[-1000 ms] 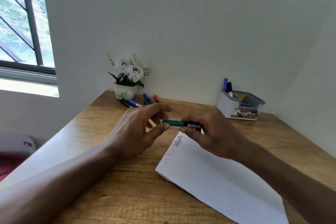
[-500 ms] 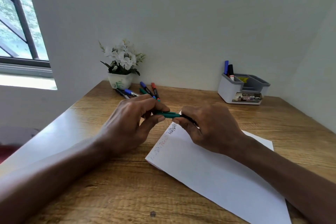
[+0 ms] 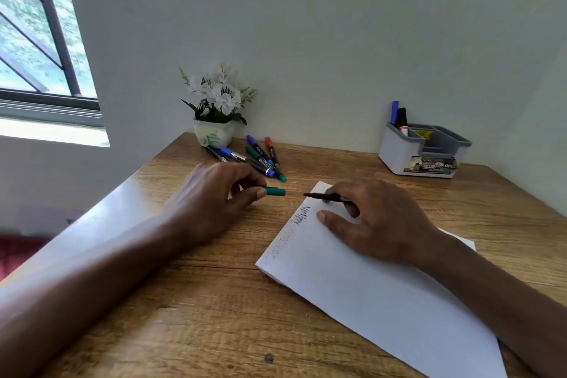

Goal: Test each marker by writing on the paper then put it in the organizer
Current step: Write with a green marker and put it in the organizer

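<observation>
My left hand (image 3: 214, 196) pinches a green marker cap (image 3: 275, 191) just above the wooden desk. My right hand (image 3: 377, 218) grips the uncapped marker (image 3: 322, 196), its tip pointing left over the far corner of the white paper (image 3: 368, 285). Scribbled test lines (image 3: 302, 216) run along the paper's left edge. Several capped markers (image 3: 260, 156) lie in a loose pile at the back of the desk. The grey and white organizer (image 3: 423, 150) stands at the back right, with a blue marker (image 3: 394, 112) and a black marker (image 3: 402, 120) upright in it.
A white pot of white flowers (image 3: 216, 113) stands against the wall beside the marker pile. A window (image 3: 36, 40) is at the left. The wooden desk (image 3: 214, 316) meets walls at the back and right.
My hands have pulled apart: the green cap came off in my left hand, and the marker stayed in my right hand with its tip bared over the paper.
</observation>
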`<state>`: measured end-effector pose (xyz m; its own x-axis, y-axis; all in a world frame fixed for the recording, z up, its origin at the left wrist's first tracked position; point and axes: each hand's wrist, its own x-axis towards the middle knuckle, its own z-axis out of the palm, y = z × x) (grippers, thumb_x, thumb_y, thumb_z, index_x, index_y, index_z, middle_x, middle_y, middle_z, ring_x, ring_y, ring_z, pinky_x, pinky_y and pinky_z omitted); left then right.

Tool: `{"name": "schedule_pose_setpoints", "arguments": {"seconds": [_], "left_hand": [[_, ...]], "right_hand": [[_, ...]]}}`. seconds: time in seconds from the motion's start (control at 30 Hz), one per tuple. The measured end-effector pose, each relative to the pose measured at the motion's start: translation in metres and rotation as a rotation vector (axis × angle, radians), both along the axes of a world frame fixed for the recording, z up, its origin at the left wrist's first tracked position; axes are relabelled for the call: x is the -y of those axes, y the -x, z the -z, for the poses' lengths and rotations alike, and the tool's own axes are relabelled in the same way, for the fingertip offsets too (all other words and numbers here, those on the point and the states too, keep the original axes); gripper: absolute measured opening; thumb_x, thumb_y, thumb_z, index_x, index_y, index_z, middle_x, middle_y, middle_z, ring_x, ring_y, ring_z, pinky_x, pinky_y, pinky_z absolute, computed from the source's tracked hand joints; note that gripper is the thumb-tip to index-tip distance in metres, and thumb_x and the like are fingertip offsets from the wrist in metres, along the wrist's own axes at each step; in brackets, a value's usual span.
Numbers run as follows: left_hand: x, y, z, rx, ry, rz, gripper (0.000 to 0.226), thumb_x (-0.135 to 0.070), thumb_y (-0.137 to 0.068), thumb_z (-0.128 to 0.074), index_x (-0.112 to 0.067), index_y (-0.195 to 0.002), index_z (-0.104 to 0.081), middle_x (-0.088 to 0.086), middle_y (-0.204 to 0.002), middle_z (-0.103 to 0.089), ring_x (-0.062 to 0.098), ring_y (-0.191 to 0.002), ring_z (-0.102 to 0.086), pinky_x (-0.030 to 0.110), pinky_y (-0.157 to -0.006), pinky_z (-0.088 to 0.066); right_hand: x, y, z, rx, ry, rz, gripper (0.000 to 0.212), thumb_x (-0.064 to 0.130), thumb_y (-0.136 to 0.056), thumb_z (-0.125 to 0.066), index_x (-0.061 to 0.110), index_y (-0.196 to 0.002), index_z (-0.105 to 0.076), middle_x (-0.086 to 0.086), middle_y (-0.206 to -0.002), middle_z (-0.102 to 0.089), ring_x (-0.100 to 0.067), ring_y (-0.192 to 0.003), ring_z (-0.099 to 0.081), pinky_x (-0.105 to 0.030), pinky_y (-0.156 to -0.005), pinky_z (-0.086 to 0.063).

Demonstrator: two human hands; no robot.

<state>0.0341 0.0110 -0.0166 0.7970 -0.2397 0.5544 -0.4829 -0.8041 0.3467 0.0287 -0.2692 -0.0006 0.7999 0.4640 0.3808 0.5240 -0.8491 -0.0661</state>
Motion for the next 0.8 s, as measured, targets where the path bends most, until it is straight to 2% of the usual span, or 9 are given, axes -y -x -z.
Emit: {"name": "schedule_pose_setpoints", "arguments": {"seconds": [0.13, 0.23, 0.3, 0.4, 0.5, 0.6, 0.63, 0.7, 0.8], "left_hand": [[0.0, -0.005, 0.0, -0.092, -0.16, -0.026, 0.021, -0.05, -0.091, -0.066, -0.042, -0.11, -0.07, -0.022, -0.101, -0.06, -0.008, -0.085, -0.051, 0.014, -0.065, -0.035], [0.002, -0.003, 0.0, -0.111, -0.172, -0.062, 0.034, -0.061, -0.089, -0.061, -0.043, -0.116, -0.067, -0.022, -0.102, -0.051, -0.001, -0.093, -0.052, 0.019, -0.07, -0.038], [0.002, 0.001, 0.0, -0.13, -0.182, -0.133, 0.06, -0.082, -0.081, -0.046, -0.043, -0.124, -0.063, -0.019, -0.111, -0.053, 0.008, -0.108, -0.054, 0.032, -0.084, -0.045], [0.004, 0.008, 0.0, -0.227, -0.224, -0.229, 0.096, -0.102, -0.069, -0.022, -0.041, -0.133, -0.057, -0.009, -0.137, -0.053, 0.016, -0.129, -0.045, 0.045, -0.099, -0.04], [0.007, 0.01, -0.001, -0.281, -0.321, -0.249, 0.108, -0.105, -0.064, -0.02, -0.037, -0.143, -0.049, -0.007, -0.149, -0.046, 0.017, -0.134, -0.04, 0.048, -0.105, -0.034], [0.007, 0.009, -0.002, -0.312, -0.356, -0.244, 0.11, -0.105, -0.062, -0.022, -0.037, -0.146, -0.045, -0.009, -0.152, -0.043, 0.016, -0.137, -0.038, 0.051, -0.108, -0.031], [0.007, 0.009, -0.002, -0.318, -0.353, -0.238, 0.111, -0.105, -0.061, -0.022, -0.037, -0.146, -0.045, -0.009, -0.152, -0.043, 0.015, -0.137, -0.038, 0.051, -0.108, -0.031], [0.005, 0.007, -0.001, -0.322, -0.339, -0.216, 0.112, -0.105, -0.061, -0.023, -0.036, -0.147, -0.045, -0.009, -0.152, -0.044, 0.014, -0.138, -0.039, 0.049, -0.109, -0.03], [0.004, 0.005, 0.0, -0.351, -0.308, -0.173, 0.116, -0.104, -0.06, -0.024, -0.033, -0.15, -0.042, -0.009, -0.156, -0.04, 0.012, -0.141, -0.037, 0.046, -0.114, -0.024]], "right_hand": [[0.0, -0.001, 0.003, -0.085, 0.064, -0.01, 0.06, 0.073, -0.087, -0.039, 0.042, -0.133, -0.058, 0.021, -0.113, -0.068, 0.0, -0.087, -0.05, -0.028, -0.07, -0.038], [-0.007, 0.005, 0.005, -0.07, 0.052, 0.038, 0.059, 0.075, -0.087, -0.038, 0.043, -0.131, -0.06, 0.021, -0.112, -0.07, -0.003, -0.089, -0.056, -0.028, -0.07, -0.038], [-0.012, 0.008, 0.006, -0.069, 0.067, 0.097, 0.064, 0.077, -0.084, -0.034, 0.043, -0.132, -0.059, 0.018, -0.113, -0.071, -0.009, -0.098, -0.062, -0.031, -0.074, -0.044], [-0.018, 0.015, 0.006, -0.087, 0.074, 0.156, 0.068, 0.079, -0.082, -0.032, 0.042, -0.132, -0.059, 0.015, -0.114, -0.071, -0.013, -0.101, -0.062, -0.036, -0.081, -0.051], [-0.019, 0.02, 0.003, -0.133, 0.051, 0.183, 0.057, 0.07, -0.087, -0.036, 0.041, -0.129, -0.062, 0.014, -0.108, -0.072, -0.014, -0.096, -0.064, -0.036, -0.077, -0.052], [-0.015, 0.014, -0.005, -0.236, -0.249, 0.053, 0.026, 0.032, -0.1, -0.046, 0.041, -0.105, -0.07, 0.012, -0.077, -0.07, -0.009, -0.066, -0.064, -0.035, -0.056, -0.049], [-0.013, 0.011, -0.008, -0.277, -0.384, 0.0, 0.032, 0.02, -0.101, -0.049, 0.046, -0.099, -0.068, 0.011, -0.072, -0.068, -0.008, -0.057, -0.061, -0.033, -0.05, -0.046], [-0.01, 0.007, -0.012, -0.421, -0.671, -0.083, 0.044, 0.008, -0.101, -0.054, 0.049, -0.11, -0.067, 0.003, -0.081, -0.07, -0.012, -0.052, -0.063, -0.028, -0.047, -0.049], [-0.014, 0.003, -0.014, -0.715, -1.038, -0.173, 0.031, 0.005, -0.102, -0.05, 0.021, -0.111, -0.074, -0.015, -0.092, -0.071, -0.025, -0.064, -0.071, -0.033, -0.055, -0.058]]}}
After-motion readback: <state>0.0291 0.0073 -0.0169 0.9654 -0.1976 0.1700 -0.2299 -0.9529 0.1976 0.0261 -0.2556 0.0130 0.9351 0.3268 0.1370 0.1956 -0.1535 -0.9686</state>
